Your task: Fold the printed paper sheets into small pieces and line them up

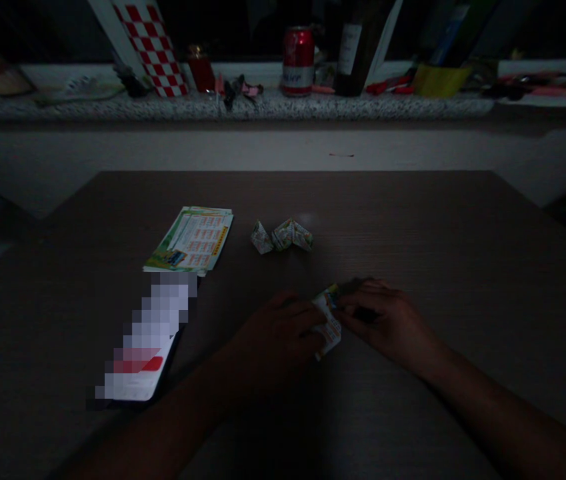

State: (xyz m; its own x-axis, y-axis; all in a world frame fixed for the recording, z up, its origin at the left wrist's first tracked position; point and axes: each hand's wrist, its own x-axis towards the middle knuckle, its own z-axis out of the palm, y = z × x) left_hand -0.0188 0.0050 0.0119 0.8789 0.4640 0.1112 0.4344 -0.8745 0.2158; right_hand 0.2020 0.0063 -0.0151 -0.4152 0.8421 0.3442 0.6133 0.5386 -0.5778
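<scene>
A partly folded printed paper sheet [331, 330] with orange print and a green-yellow edge lies on the table between my hands. My left hand [283, 333] presses its curled fingers on the sheet's left side, holding it down. At the upper right edge, my right hand [393, 320] pinches the paper between thumb and fingers. Dim light hides some of the fingertips. Beyond my hands rest small folded paper pieces, one single [261, 239] and a wider zigzag one [293, 235]. To their left is a stack of printed calendar sheets [200, 237].
Left of my left forearm lies a lit phone [143, 387], its screen partly blurred out. Behind the brown table [413, 213], a speckled stone sill [263, 110] carries a red can [297, 60], a dark bottle [350, 57], a red-and-white checkered container [155, 50] and a yellow holder [440, 80].
</scene>
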